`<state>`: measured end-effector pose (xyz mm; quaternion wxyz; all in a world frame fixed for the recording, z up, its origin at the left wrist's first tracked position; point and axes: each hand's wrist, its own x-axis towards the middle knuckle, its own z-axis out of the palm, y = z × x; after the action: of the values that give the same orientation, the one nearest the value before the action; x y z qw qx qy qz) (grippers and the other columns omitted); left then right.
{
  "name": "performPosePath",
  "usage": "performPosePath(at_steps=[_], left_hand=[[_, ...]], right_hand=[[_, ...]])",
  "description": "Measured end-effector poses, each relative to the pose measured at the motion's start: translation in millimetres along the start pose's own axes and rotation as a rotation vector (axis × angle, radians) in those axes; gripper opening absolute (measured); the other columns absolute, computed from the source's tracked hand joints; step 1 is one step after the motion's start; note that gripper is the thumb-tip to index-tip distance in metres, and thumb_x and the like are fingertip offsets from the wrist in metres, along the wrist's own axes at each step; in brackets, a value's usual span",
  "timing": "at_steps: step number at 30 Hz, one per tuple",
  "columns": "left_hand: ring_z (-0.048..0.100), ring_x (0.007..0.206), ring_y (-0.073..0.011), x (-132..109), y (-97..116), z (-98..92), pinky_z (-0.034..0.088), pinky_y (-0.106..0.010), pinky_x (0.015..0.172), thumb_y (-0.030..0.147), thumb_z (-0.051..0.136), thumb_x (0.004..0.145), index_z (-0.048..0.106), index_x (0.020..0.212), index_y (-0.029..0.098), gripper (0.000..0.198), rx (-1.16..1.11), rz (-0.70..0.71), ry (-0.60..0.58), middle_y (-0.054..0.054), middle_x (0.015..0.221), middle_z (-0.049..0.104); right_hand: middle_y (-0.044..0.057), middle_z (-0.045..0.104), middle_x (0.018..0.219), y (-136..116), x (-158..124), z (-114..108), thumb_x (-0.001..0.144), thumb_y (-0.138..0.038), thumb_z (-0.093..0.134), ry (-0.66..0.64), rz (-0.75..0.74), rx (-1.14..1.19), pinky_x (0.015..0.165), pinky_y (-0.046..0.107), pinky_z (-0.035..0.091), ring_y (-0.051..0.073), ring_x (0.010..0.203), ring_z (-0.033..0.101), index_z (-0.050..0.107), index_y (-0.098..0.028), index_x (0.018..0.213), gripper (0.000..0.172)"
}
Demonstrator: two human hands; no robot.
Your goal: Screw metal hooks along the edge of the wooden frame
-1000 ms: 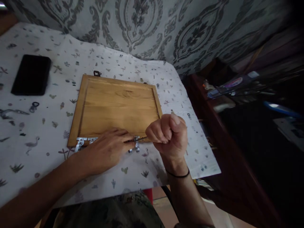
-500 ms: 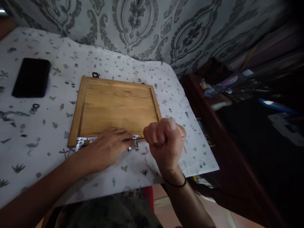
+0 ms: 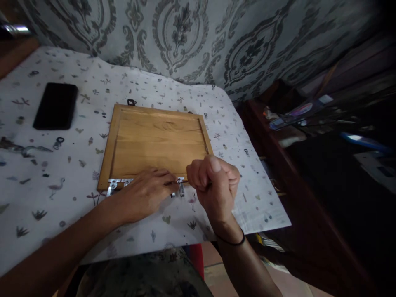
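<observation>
A wooden framed panel [image 3: 161,142] lies flat on the cloth-covered table. Shiny metal hinges [image 3: 114,184] sit along its near edge, another metal hinge [image 3: 181,189] further right. My left hand [image 3: 145,192] lies over that edge, its fingers drawn together near the right hinge; whatever is between the fingertips is hidden. My right hand [image 3: 215,183] is closed in a fist just right of the hinge. From the fist a thin dark shaft [image 3: 185,181] points left to the hinge and my left fingertips. It looks like a screwdriver, with its handle covered by the fist.
A black phone [image 3: 56,106] lies at the left of the patterned tablecloth [image 3: 148,231]. Below it is a metal tool [image 3: 26,149], partly blurred. Small dark fittings [image 3: 131,102] show at the panel's far edge. On the right stands dark furniture [image 3: 297,185] with assorted items.
The camera view has shifted slightly, so the panel and phone appear further right. My right fist has turned a little at the wrist; my left hand keeps its place on the panel edge.
</observation>
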<state>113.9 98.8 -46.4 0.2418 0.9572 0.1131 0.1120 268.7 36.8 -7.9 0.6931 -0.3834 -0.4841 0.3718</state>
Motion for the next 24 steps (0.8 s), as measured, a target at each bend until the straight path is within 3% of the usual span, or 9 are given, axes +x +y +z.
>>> performPosePath(at_steps=[6, 11, 19, 24], left_hand=[[0.07, 0.102, -0.0231, -1, -2, 2.0, 0.055, -0.037, 0.091, 0.002, 0.049, 0.093, 0.071, 0.111, 0.019, 0.033, 0.009, -0.009, 0.022, -0.008, 0.111, 0.074], [0.071, 0.096, -0.022, -4, -5, -1.1, 0.057, -0.035, 0.086, -0.004, 0.042, 0.09, 0.071, 0.118, 0.02, 0.047, -0.06, -0.051, 0.078, -0.008, 0.105, 0.075], [0.073, 0.098, -0.021, -7, -8, -3.3, 0.058, -0.035, 0.091, -0.006, 0.043, 0.076, 0.076, 0.113, 0.023, 0.057, -0.124, -0.119, 0.179, -0.005, 0.108, 0.078], [0.073, 0.101, -0.0212, -16, -12, -12.9, 0.058, -0.035, 0.092, 0.002, 0.044, 0.08, 0.078, 0.107, 0.023, 0.048, -0.1, -0.228, 0.22, -0.003, 0.11, 0.079]], right_hand=[[-0.008, 0.029, 0.045, -5, 0, 3, 0.098, -0.032, 0.06, 0.193, -0.058, 0.054, 0.041, 0.022, 0.022, 0.006, 0.04, 0.024, 0.038, -0.02, 0.052, 0.051], [-0.009, 0.026, 0.043, -14, -2, 1, 0.093, -0.032, 0.063, 0.336, -0.093, 0.078, 0.038, 0.02, 0.017, 0.005, 0.038, 0.019, 0.037, -0.02, 0.051, 0.052], [-0.009, 0.028, 0.042, 1, -10, 4, 0.093, -0.04, 0.066, 0.316, -0.107, 0.083, 0.038, 0.02, 0.017, 0.004, 0.037, 0.022, 0.036, -0.02, 0.049, 0.057], [-0.01, 0.026, 0.043, 10, -11, 4, 0.093, -0.049, 0.065, 0.296, -0.062, 0.023, 0.037, 0.021, 0.017, 0.004, 0.038, 0.02, 0.033, -0.021, 0.05, 0.06]])
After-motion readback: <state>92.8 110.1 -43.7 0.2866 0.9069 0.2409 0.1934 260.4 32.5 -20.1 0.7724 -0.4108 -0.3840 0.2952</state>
